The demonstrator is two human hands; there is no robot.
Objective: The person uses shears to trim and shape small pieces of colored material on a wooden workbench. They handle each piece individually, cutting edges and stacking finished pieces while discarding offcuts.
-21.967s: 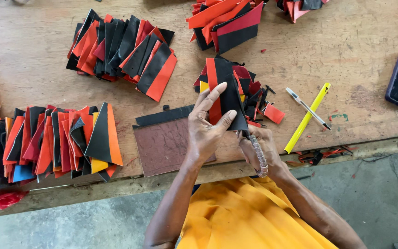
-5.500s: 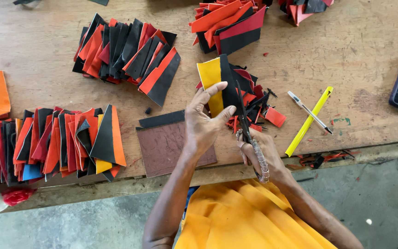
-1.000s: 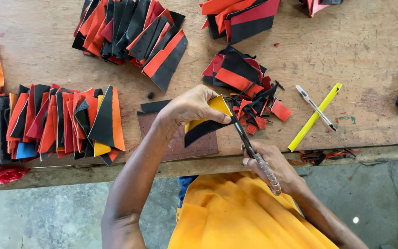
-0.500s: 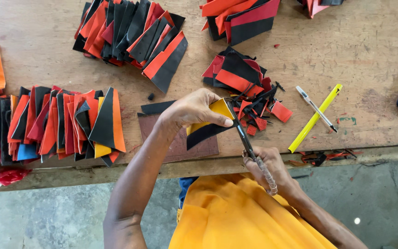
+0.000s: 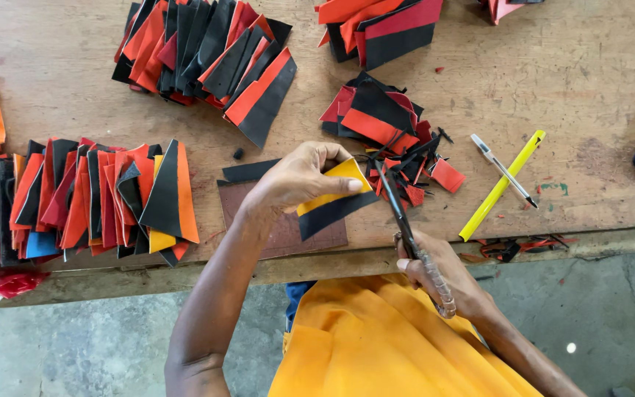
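The left hand (image 5: 299, 180) pinched a yellow-and-black piece (image 5: 332, 197) above the brown board (image 5: 277, 235), while the right hand (image 5: 442, 276) gripped scissors (image 5: 398, 209) at its edge — trimming under way. Finished-looking stacks (image 5: 90, 198) lay left; a smaller pile (image 5: 376, 117) and scraps (image 5: 446, 175) — seemingly still untrimmed — sat just beyond.

Single head cam looking almost straight down from above the person, facing the wooden surface (image 5: 553, 66) and its near edge, floor showing below. Sitting fairly close; both forearms entering from the bottom of frame.
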